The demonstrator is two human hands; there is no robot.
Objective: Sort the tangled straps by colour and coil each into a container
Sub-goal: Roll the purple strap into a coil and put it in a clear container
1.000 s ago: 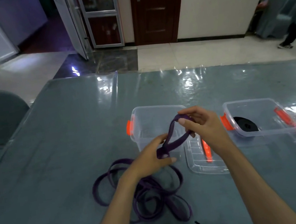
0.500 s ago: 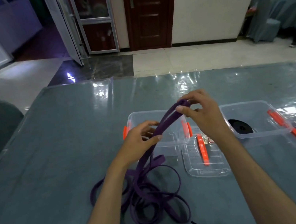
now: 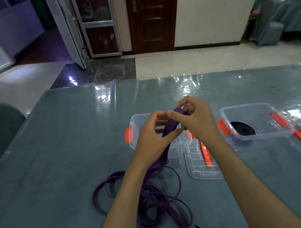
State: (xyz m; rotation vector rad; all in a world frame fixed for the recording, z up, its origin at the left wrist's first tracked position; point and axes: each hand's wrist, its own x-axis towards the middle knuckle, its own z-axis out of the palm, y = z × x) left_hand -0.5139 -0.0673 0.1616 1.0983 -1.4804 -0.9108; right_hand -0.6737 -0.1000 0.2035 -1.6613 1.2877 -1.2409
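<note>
Up over the near clear container (image 3: pixel 133 122), my left hand (image 3: pixel 152 140) and right hand (image 3: pixel 195 120) both pinch the purple strap (image 3: pixel 171 126), whose tangle lies loose on the table (image 3: pixel 56 167) toward my edge; wide bare tabletop opens leftward.

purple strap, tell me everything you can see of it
The purple strap is a long flat band that looks like woven webbing. One end is raised above the table, in front of an open clear container with orange latches. The right hand pinches its folded tip; the left hand pinches it just below. From there it drops to the table into a heap of loose, overlapping loops near the person.
</note>
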